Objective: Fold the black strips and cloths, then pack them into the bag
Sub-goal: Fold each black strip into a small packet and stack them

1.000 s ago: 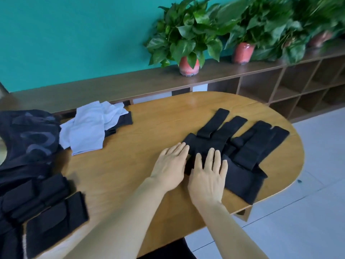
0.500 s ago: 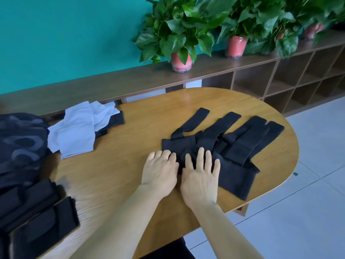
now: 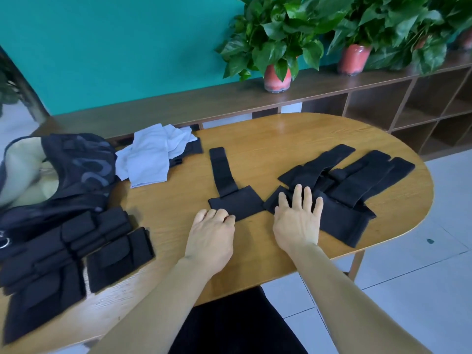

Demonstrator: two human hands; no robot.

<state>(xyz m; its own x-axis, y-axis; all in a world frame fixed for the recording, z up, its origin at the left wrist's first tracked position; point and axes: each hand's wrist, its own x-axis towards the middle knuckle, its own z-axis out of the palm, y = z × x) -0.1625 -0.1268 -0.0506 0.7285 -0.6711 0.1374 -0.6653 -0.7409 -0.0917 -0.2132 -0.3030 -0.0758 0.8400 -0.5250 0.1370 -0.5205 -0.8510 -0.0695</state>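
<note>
One black strip with a wide pad (image 3: pixel 236 200) lies apart on the wooden table (image 3: pixel 255 139), its narrow tail pointing away. My left hand (image 3: pixel 210 233) touches the pad's near corner with its fingertips bent onto the fabric edge. My right hand (image 3: pixel 297 221) lies flat, fingers spread, on the left end of a pile of several black strips (image 3: pixel 350 185). At the far left stands the dark bag (image 3: pixel 74 172) with its mouth open. Folded black strips (image 3: pixel 76 246) are stacked in front of it.
A pale blue cloth (image 3: pixel 153 154) lies over a black piece at the table's back left. Behind the table runs a brown shelf unit (image 3: pixel 383 103) with potted plants (image 3: pixel 277 47). The table's rounded right end drops to a tiled floor (image 3: pixel 421 290).
One strip has been pulled left out of the pile and now lies on its own under my left hand. My hands have moved apart; the right stays on the pile.
</note>
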